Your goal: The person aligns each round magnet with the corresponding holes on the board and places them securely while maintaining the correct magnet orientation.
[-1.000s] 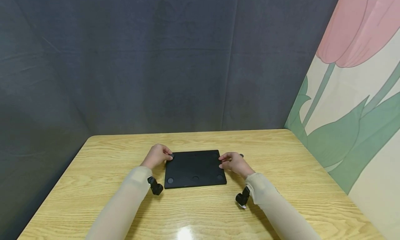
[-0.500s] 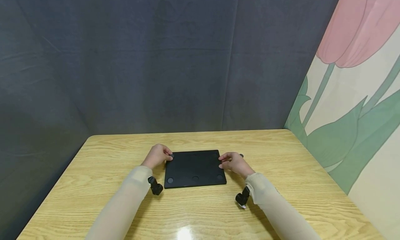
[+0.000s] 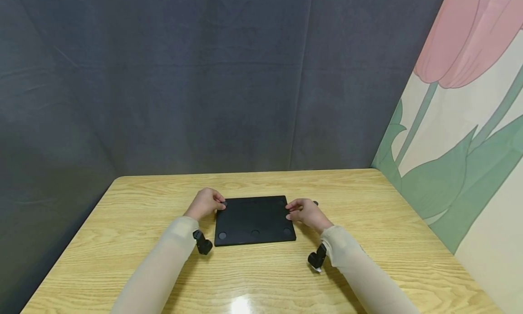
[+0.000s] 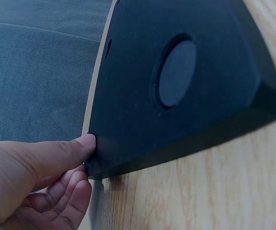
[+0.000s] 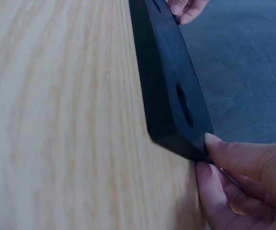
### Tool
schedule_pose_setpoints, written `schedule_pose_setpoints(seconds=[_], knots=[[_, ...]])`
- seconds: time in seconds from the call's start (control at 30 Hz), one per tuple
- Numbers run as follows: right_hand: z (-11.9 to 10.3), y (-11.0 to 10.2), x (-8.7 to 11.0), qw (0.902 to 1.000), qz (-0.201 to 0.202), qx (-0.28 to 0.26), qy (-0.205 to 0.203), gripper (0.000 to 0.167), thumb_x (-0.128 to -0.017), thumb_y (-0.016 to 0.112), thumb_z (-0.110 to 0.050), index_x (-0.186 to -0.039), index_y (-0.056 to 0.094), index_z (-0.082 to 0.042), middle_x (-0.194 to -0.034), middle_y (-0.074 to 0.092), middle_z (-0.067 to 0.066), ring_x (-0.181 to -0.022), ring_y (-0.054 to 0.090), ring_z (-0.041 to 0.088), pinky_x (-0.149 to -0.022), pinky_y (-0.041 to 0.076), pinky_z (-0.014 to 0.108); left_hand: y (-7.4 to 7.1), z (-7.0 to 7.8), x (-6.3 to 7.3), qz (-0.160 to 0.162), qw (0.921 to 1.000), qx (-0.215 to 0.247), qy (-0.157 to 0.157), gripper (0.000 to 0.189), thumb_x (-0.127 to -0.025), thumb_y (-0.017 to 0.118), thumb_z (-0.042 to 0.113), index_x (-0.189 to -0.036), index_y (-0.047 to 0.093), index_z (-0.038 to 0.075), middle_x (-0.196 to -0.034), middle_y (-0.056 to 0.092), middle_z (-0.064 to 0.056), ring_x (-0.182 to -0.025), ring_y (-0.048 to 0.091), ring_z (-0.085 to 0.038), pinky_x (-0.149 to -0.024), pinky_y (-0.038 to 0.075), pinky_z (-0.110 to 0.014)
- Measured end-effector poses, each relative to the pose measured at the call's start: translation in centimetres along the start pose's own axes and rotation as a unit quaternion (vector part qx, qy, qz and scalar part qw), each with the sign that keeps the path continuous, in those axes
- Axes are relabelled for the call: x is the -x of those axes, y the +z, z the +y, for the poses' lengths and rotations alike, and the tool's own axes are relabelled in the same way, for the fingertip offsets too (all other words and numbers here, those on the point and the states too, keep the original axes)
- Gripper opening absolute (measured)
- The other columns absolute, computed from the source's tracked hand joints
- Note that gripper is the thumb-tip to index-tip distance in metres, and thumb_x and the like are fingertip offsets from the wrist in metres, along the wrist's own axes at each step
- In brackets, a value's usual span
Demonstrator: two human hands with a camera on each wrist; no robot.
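Pinching the far-left corner of a black panel [image 3: 253, 217], the person's left hand [image 3: 204, 203] is pressing its thumb on top while its fingers are curling against the edge below. The panel is lying about midway between the left and right edges of the worktop [image 3: 143, 241], round recesses [image 4: 177, 74] facing up; I'm not managing to tell whether its far side is sitting slightly raised. Next along, the right hand [image 3: 307, 212] is gripping it close to the far-right corner, thumb above, fingers beneath. They look to be steadying it at both ends, and any move from here would be calling for matched hands, so neither corner is dipping. As for room, broad wood is stretching toward the left edge; beyond the far edge, a short strip away, dark cloth [image 3: 245, 87] is hanging; and generous space is running rightward, up to a painted wall [image 3: 449, 186] bordering the right edge.
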State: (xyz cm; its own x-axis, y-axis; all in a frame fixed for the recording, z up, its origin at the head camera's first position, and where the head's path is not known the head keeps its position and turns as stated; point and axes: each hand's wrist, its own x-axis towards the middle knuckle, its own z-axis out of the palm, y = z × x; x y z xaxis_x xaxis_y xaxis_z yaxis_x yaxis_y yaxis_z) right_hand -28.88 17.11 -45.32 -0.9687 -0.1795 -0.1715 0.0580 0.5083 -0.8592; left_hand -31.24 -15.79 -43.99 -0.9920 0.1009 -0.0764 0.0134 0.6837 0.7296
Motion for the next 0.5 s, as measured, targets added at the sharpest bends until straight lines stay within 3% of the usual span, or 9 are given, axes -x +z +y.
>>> schedule_pose_setpoints(seconds=[0.5], knots=[[-0.1, 0.08, 0.1, 1.0, 0.0, -0.004, 0.002, 0.025, -0.087, 0.069, -0.001, -0.112, 0.063, 0.001, -0.104, 0.061, 0.014, -0.083, 0.061, 0.017, -0.071, 0.049, 0.027, -0.07, 0.13, 0.23, 0.0, 1.0, -0.004, 0.001, 0.012, -0.081, 0.076, 0.004, -0.091, 0.072, 0.002, -0.079, 0.063, -0.006, -0.067, 0.053, -0.015, -0.058, 0.043, -0.025]])
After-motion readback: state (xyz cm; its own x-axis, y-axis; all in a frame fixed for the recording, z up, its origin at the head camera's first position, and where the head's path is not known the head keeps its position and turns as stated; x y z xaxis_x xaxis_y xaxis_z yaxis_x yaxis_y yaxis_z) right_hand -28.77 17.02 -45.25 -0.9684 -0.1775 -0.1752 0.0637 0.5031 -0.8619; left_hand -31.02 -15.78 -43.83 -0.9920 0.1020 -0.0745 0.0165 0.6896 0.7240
